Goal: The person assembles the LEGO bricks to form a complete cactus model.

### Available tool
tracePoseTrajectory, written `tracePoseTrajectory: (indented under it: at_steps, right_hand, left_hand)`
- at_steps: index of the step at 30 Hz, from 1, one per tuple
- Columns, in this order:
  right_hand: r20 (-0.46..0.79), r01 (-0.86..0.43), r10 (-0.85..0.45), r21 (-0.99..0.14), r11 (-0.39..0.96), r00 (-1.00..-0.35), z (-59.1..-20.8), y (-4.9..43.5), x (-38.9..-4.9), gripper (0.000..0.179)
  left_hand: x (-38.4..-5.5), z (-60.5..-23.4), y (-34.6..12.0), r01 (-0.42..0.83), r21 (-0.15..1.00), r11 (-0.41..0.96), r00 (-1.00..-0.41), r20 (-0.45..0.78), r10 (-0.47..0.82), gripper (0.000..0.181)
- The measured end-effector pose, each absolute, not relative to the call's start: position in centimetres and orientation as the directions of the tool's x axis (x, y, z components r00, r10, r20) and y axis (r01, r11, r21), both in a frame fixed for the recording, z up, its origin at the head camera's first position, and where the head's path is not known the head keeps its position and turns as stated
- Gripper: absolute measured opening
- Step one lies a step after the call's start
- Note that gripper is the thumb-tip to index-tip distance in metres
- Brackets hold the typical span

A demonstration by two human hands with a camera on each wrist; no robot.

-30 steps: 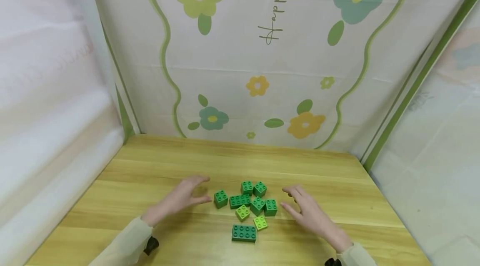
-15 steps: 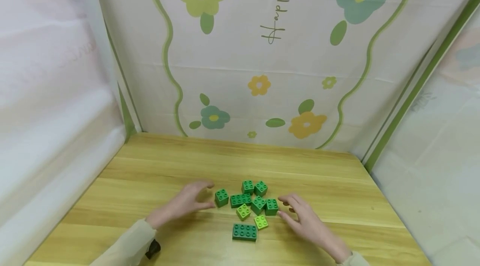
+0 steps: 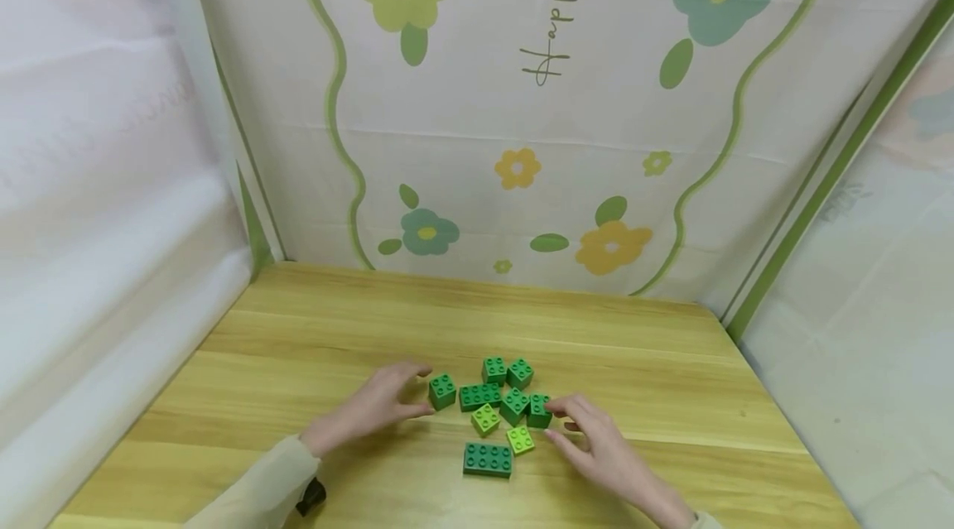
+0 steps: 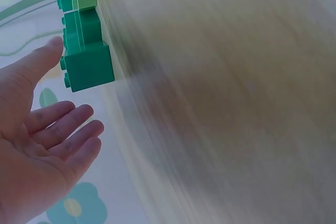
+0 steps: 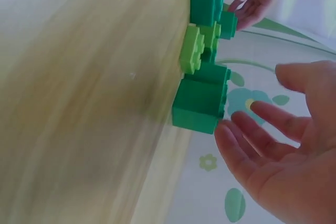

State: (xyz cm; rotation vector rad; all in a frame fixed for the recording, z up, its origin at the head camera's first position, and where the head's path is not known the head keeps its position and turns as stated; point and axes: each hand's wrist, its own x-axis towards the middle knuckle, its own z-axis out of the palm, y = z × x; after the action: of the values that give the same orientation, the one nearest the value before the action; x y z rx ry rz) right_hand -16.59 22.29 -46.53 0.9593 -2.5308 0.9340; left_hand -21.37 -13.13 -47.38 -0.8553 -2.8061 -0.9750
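Several green building blocks lie grouped on the wooden table in the head view. My left hand [image 3: 376, 405] is beside the leftmost green block [image 3: 442, 391], thumb and fingers spread around its near side with a gap; it holds nothing. On the other side, my right hand [image 3: 599, 446] reaches the rightmost green block [image 3: 539, 411], its fingertips at the block's edge without a grip. Between them sit a long green block [image 3: 480, 396], a middle green block [image 3: 514, 406] and two light green blocks, one [image 3: 485, 420] behind the other [image 3: 520, 440]. A long dark green block [image 3: 488, 459] lies nearest me.
Two more green blocks, one [image 3: 494, 370] left of the other [image 3: 520, 373], stand at the back of the group. The wooden table [image 3: 358, 305] ends at a white printed cloth [image 3: 447, 98]; similar cloth walls rise at left and right.
My right hand has moved left to the rightmost green block. My left hand has shifted slightly right, nearer the leftmost block. The blocks keep their arrangement.
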Motion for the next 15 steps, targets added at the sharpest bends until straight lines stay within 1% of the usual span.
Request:
tracePoseTrajectory:
  at_steps: [5,15]
  right_hand:
    - [0.473,-0.667,-0.473,-0.474,0.574,-0.743,-46.19,22.08,-16.39,0.026]
    - [0.412,-0.660,-0.522,-0.556,0.505,-0.747,-46.22,21.38,-16.03,0.023]
  left_hand:
    - [-21.33,-47.37,-12.96,0.518,0.554,0.652,-0.846,0.218,0.487,0.058]
    - [-21.52,-47.58,-12.72,0.513,0.561,0.649,-0.846,0.202,0.494,0.057]
